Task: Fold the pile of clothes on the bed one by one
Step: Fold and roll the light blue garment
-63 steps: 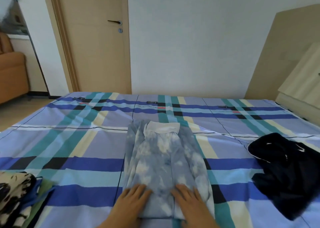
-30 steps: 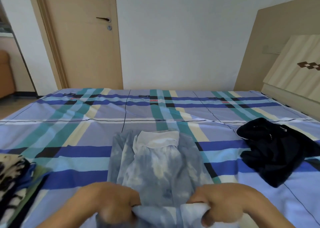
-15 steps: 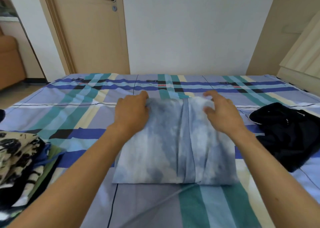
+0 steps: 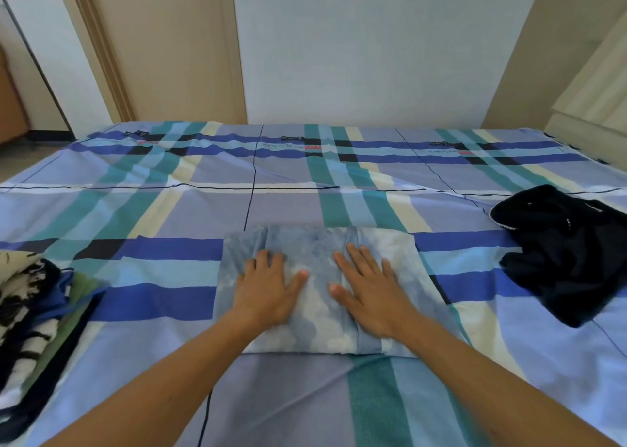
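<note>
A blue-and-white tie-dye garment (image 4: 315, 249) lies folded into a rectangle in the middle of the bed (image 4: 190, 219). My left hand (image 4: 268, 288) presses flat on its left half, fingers straight. My right hand (image 4: 369, 294) lies flat on its right half, fingers spread. A crumpled black garment (image 4: 570, 253) sits unfolded on the bed at the right. At the left edge a stack of folded clothes (image 4: 30, 314) shows a black-and-white print on top, with blue and green layers under it.
The plaid blue, teal and cream sheet covers the whole bed. A wooden door (image 4: 163, 46) and a white wall stand behind the far edge. A wooden headboard (image 4: 590, 76) rises at the right.
Both hands gripped the garment's near end, carried it over to the far end in a fold, then slid back onto the middle of the folded piece and flattened out.
</note>
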Demonstrator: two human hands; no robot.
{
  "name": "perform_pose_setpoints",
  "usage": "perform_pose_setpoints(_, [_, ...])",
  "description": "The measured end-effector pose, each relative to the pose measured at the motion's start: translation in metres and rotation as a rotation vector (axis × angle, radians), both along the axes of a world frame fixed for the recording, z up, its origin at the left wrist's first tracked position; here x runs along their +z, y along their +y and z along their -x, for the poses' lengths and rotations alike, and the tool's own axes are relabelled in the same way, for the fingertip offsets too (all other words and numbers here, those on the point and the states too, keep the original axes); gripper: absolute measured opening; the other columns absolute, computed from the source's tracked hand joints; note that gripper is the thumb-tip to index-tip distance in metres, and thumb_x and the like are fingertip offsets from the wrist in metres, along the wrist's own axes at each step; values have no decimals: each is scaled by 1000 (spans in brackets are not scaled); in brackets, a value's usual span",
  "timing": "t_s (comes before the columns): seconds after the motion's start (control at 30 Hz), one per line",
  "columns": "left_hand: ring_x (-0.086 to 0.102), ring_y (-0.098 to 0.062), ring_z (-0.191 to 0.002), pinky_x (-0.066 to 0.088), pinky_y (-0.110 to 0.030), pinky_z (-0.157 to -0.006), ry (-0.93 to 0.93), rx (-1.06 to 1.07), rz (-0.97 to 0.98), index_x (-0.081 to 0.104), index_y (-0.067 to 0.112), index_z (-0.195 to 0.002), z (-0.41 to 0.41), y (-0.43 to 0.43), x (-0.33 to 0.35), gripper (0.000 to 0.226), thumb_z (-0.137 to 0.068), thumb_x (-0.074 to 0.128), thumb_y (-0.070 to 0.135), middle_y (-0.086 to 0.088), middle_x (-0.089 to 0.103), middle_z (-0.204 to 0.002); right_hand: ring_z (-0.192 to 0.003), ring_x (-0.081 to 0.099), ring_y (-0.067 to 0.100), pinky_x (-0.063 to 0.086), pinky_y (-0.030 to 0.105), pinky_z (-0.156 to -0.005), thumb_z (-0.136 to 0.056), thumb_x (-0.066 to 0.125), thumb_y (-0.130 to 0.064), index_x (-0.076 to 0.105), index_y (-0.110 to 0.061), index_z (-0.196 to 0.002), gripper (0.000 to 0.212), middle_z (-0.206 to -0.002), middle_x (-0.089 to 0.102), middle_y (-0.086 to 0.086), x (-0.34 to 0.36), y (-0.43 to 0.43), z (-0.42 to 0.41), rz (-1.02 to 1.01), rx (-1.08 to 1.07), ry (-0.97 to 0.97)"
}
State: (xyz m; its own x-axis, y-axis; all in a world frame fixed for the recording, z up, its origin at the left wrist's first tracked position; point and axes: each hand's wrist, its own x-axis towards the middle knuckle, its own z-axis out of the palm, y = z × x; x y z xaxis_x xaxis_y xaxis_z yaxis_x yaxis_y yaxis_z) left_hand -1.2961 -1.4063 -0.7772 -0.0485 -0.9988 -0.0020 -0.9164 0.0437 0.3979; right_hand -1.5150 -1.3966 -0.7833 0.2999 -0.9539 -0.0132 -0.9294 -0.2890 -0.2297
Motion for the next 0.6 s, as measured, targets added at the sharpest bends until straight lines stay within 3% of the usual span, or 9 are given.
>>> perform_pose_setpoints(0.1, [48,-38,-125,41,-46,-103,222,165,16,36,12,-140,3,-1,5,65,-95,49,57,-15,45,-140,-153,-16,14,-7,48,-123,-84,2,-78,-4,-36,-159,86,-167,-13,-6,-3,-4,2,6,26,-28])
perform_pose_setpoints(0.17, [58,-32,-113,47,-41,-92,329,163,6,41,12,-129,1,-2,8,54,-94,58,50,-7,57,-121,-153,-16,13,-6,48,-124,-85,6,-78,-3,-37,-159,85,-167,-12,-7,-2,-5,3,6,43,-56])
perform_pose_setpoints(0.33, [58,-20,-87,46,-33,-74,490,87,62,49,15,-107,-5,-6,19,21,-96,62,28,3,55,-91,-152,-16,9,-8,44,-123,-91,15,-72,-3,-37,-158,79,-166,-12,-9,2,-2,6,-4,79,-110])
perform_pose_setpoints(0.47, [53,-13,-68,40,-26,-57,446,105,249,52,14,-99,-12,-4,28,8,-98,57,19,2,55,-80,-152,-16,10,-12,45,-122,-97,17,-65,-3,-34,-158,71,-167,-11,-8,3,-5,10,45,63,-88])
perform_pose_setpoints(0.53, [55,-17,-67,48,-34,-60,356,141,280,51,15,-97,-21,-3,27,6,-99,55,20,-2,57,-78,-153,-16,14,-13,50,-122,-97,16,-65,-5,-35,-159,71,-166,-14,-7,-2,-7,16,53,15,-7])
perform_pose_setpoints(0.6, [55,-21,-70,50,-41,-66,201,184,189,50,16,-101,-26,0,25,7,-100,51,22,-1,55,-78,-153,-14,18,-14,51,-121,-97,15,-66,-7,-38,-158,71,-166,-15,-7,-6,-7,19,38,-35,33])
